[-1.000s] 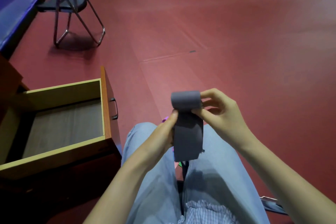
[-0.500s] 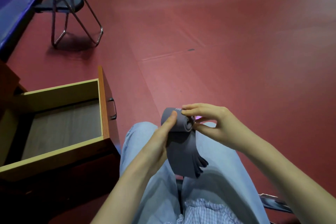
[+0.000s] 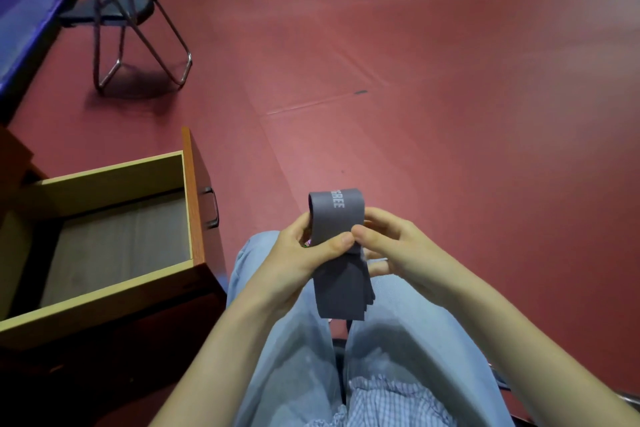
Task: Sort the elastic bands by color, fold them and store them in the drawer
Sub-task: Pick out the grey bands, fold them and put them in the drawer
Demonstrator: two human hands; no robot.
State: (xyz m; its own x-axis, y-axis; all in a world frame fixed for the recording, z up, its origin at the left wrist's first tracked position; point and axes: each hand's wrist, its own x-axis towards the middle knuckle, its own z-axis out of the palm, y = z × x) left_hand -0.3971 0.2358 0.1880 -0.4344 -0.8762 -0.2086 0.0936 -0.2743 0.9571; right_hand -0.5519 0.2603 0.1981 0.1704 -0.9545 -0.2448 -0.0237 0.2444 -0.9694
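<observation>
Grey elastic band (image 3: pixel 337 274) sits at the centre of the frame, held above the person's lap. Its top forms a rounded loop with white lettering, and several stacked layers hang below it with their ends uneven. The left hand (image 3: pixel 298 260) pinches the stack from the left, thumb across the front and fingers behind. The right hand (image 3: pixel 398 250) pinches it from the right, its thumb tip meeting the left thumb at the band's waist. Both grips are narrow and closed on the band, which lies between them, loop above and tails beneath. The step in hand looks like folding, not yet storing. The drawer (image 3: pixel 104 293) stands pulled out at the lower left, well apart from the band. Next, I judge, the hanging layers need doubling into a compact bundle, then a carry left and down into the drawer.
</observation>
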